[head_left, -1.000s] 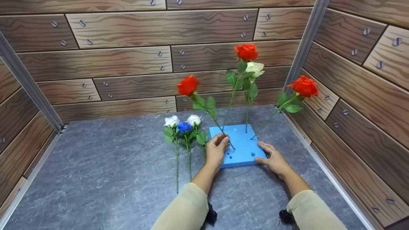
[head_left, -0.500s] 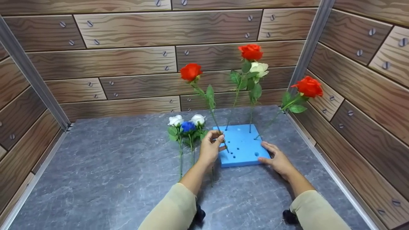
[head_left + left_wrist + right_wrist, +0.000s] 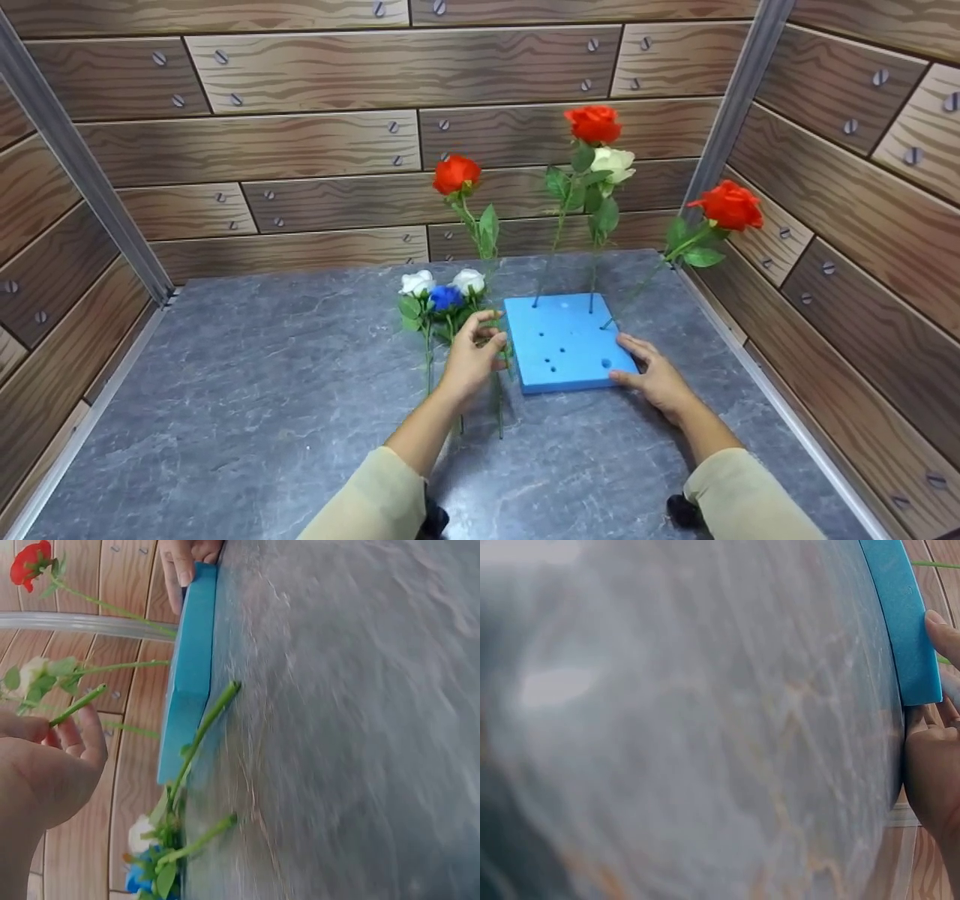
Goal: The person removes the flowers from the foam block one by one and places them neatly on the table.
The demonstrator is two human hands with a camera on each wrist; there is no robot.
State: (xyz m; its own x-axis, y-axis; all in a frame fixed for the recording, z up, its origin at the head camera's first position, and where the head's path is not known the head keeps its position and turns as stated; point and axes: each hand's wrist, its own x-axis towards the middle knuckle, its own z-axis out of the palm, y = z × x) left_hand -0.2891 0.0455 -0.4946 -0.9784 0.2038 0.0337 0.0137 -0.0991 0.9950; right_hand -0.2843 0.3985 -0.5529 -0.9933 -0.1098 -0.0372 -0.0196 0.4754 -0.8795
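Left hand (image 3: pixel 472 358) pinches a red rose (image 3: pixel 456 175) at nine o'clock of the blue block (image 3: pixel 581 334); right hand (image 3: pixel 654 381) rests, unclenched, against four. Swung low, it could snag the blue rose (image 3: pixel 445 298) lying so close!

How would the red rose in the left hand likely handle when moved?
The red rose is probably stiff: pinched low on its stem by the left hand, it stands up. It may swing or tip easily, since the bloom sits well above the grip. It's likely light, given the thin stem.
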